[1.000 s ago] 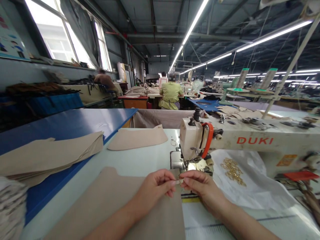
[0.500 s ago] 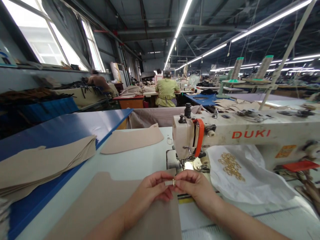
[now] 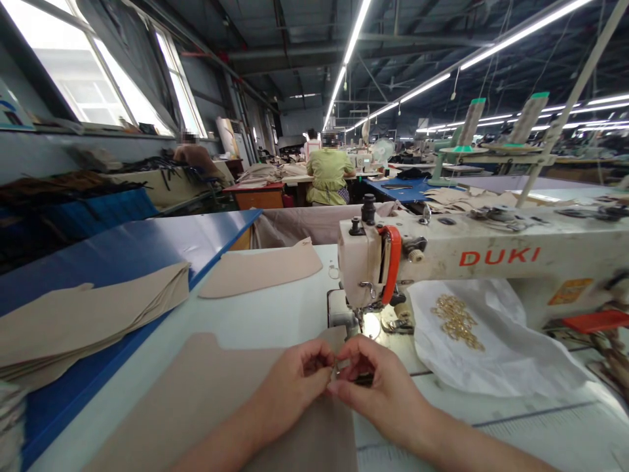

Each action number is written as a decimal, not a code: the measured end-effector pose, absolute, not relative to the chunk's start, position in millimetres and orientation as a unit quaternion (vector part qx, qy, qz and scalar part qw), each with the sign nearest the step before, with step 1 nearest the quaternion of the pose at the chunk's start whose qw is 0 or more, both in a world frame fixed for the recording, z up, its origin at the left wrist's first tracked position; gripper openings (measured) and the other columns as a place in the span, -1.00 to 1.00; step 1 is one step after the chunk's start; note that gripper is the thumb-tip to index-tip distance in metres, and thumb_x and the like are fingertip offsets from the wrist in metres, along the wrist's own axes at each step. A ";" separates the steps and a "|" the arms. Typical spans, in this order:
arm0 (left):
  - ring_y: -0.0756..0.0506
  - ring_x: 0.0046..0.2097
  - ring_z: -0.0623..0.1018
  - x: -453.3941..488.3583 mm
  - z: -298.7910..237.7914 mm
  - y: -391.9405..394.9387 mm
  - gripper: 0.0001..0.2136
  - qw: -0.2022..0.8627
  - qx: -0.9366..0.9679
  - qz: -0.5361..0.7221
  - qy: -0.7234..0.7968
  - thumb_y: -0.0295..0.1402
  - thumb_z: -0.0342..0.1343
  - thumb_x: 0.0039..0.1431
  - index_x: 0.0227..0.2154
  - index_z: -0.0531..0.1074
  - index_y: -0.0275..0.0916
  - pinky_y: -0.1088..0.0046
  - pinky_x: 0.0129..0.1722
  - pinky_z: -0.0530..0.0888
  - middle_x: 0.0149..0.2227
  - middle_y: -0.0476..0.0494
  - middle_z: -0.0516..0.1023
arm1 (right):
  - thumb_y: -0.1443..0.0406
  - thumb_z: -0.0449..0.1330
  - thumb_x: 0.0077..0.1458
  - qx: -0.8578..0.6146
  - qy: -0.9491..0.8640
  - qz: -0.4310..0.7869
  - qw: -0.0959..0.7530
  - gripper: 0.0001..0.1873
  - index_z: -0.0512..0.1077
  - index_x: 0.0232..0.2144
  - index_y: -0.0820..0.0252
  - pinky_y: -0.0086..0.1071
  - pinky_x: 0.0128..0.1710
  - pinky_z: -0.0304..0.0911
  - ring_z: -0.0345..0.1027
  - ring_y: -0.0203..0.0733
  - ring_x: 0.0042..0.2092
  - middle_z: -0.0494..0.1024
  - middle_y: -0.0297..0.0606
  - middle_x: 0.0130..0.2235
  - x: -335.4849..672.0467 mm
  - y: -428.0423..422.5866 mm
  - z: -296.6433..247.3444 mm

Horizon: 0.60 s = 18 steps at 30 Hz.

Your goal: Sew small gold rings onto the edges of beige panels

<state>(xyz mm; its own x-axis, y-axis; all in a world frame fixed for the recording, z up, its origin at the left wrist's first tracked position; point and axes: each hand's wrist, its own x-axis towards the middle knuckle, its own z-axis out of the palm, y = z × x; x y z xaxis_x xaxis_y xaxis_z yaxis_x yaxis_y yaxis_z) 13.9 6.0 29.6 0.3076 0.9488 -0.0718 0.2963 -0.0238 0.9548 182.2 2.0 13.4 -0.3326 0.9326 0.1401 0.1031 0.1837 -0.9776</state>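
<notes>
My left hand (image 3: 299, 377) is closed in a pinch over the far edge of a large beige panel (image 3: 230, 387), on what looks like a narrow beige strip. Facing it, my right hand (image 3: 381, 383) curls its thumb and fingers around a small gold ring (image 3: 337, 369) between the two hands. My fingers hide most of the ring and the strip. Just beyond my hands is the sewing machine head (image 3: 361, 269), its needle area lit. On a white cloth (image 3: 501, 354) under the machine arm lies a heap of gold rings (image 3: 457, 321).
Another beige piece (image 3: 260, 269) lies at the table's far left. A stack of beige pieces (image 3: 98, 321) rests on the blue table (image 3: 221, 236) beside it. Thread cones (image 3: 474, 121) stand behind the machine arm. A person in a yellow-green top (image 3: 328, 177) sits farther off.
My right thumb has moved down and away from its index finger, and the hand's grasp is wider. The ring is less visible between my fingers. The view has shifted slightly.
</notes>
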 end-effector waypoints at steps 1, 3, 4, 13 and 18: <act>-0.03 -0.39 0.37 13.1 29.2 5.3 -0.95 0.475 0.649 0.326 0.497 -0.44 0.03 -0.10 -0.51 0.37 -0.27 0.50 -0.40 0.28 -0.50 0.03 0.38 | 0.33 0.30 -0.15 -0.407 -0.661 0.480 0.409 -0.82 0.40 -0.41 0.18 -0.47 -0.40 0.20 0.30 -0.29 -0.40 0.43 -0.38 -0.45 182.7 1.2 14.3; -0.02 -0.41 0.34 11.5 28.1 4.0 -0.96 0.445 0.660 0.322 0.512 -0.45 0.01 -0.10 -0.52 0.35 -0.26 0.51 -0.42 0.26 -0.53 0.04 0.34 | 0.36 0.28 -0.12 -0.406 -0.678 0.459 0.406 -0.86 0.37 -0.45 0.18 -0.48 -0.41 0.20 0.29 -0.30 -0.41 0.41 -0.39 -0.47 183.5 1.3 15.4; -0.02 -0.43 0.33 11.0 27.4 3.5 -0.96 0.441 0.660 0.322 0.517 -0.45 0.01 -0.10 -0.52 0.34 -0.25 0.52 -0.43 0.25 -0.54 0.05 0.33 | 0.36 0.25 -0.09 -0.400 -0.684 0.450 0.411 -0.91 0.37 -0.47 0.18 -0.48 -0.40 0.20 0.29 -0.30 -0.41 0.41 -0.38 -0.46 183.9 2.0 15.6; -0.02 -0.40 0.40 15.4 23.9 7.5 -0.89 0.500 0.596 0.415 0.472 -0.40 0.12 -0.18 -0.61 0.27 -0.23 0.49 -0.36 0.34 -0.46 0.00 0.41 | 0.38 0.15 -0.03 -0.400 -0.676 0.415 0.459 -0.90 0.39 -0.55 0.20 -0.49 -0.41 0.17 0.28 -0.31 -0.42 0.45 -0.34 -0.48 184.7 7.0 12.6; -0.01 -0.44 0.42 18.0 26.4 8.9 -0.84 0.535 0.555 0.417 0.481 -0.37 0.18 -0.23 -0.63 0.29 -0.24 0.47 -0.39 0.37 -0.48 0.00 0.43 | 0.38 0.14 -0.06 -0.419 -0.659 0.412 0.469 -0.90 0.35 -0.58 0.19 -0.48 -0.43 0.15 0.26 -0.31 -0.43 0.45 -0.34 -0.49 182.4 9.0 7.7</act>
<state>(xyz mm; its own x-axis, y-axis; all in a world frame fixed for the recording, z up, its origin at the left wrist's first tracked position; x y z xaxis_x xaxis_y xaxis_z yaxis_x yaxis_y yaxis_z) 18.0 8.9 26.4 0.1895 0.9805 -0.0518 0.0869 0.0358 0.9956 182.4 9.0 7.7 -0.2087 0.9388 0.2740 0.1653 0.3101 -0.9362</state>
